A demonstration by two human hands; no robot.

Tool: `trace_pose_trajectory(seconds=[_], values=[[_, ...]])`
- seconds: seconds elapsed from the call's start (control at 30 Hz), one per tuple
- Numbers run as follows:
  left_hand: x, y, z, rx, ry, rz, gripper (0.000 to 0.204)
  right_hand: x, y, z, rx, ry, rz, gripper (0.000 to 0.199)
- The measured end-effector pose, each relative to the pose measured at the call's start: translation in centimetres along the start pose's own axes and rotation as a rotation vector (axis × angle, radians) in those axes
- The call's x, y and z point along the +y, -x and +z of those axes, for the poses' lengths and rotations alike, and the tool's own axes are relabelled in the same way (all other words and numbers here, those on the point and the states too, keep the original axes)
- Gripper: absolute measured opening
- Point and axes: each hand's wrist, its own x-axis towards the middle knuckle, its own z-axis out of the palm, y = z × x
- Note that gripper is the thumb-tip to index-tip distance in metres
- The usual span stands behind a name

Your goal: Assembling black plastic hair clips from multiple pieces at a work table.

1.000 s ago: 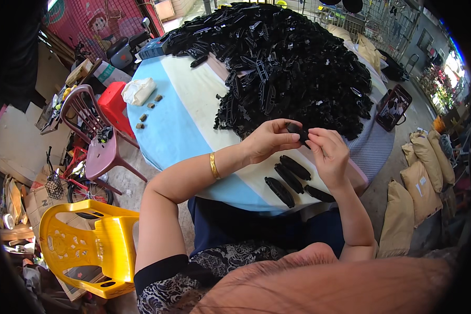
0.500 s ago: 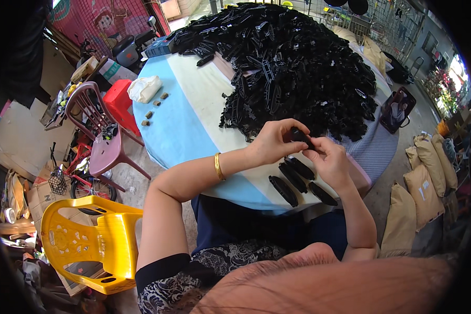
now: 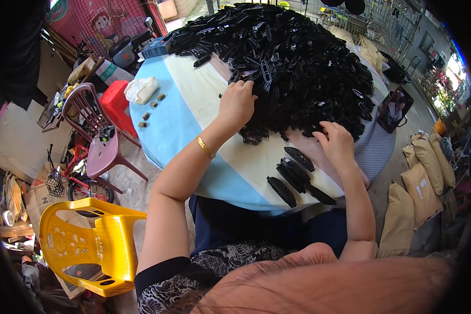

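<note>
My left hand (image 3: 236,106), with a gold bracelet (image 3: 206,147) at the wrist, reaches to the near left edge of a big heap of black plastic parts (image 3: 298,78). Its fingers bend down onto the parts, the thumb stands apart, and I see nothing held; the fingertips are partly hidden. My right hand (image 3: 337,142) is at the heap's near right edge, thumb and forefinger apart, with nothing visible between them. Between my forearms, close to the table's front edge, lie several long, rounded black plastic pieces (image 3: 281,191), some touching each other.
A blue and cream cloth (image 3: 180,125) covers the round table. A white plastic bag (image 3: 141,90) and several small brown lumps (image 3: 153,104) lie at its left; a phone (image 3: 396,110) stands at its right. Chairs, one yellow (image 3: 97,240), one mauve (image 3: 107,154), are left; full sacks (image 3: 400,220) are right.
Both hands have come apart. The left went up and left to the heap, the right slightly up. The black piece held between them is no longer in them; the front pieces lie closer together.
</note>
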Motion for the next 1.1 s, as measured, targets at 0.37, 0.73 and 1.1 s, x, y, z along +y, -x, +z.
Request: trace_pose_trajectory(seconds=[0.37, 0.73, 1.1], values=[[4.5, 2.6, -0.3, -0.698, 1.788, -0.35, 0.023, -1.5, 0.4, -0.3, 0.157, -0.47, 0.052, 0.023], [6.6, 5.0, 1.2, -0.808, 1.764, -0.309, 0.024, -5.4, 1.7, -1.5, 0.297, -0.345, -0.269, 0.017], [6.3, 5.2, 1.2, -0.66, 1.515, -0.293, 0.031, -6.0, 2.1, -2.0, 0.323, -0.026, -0.465, 0.017]])
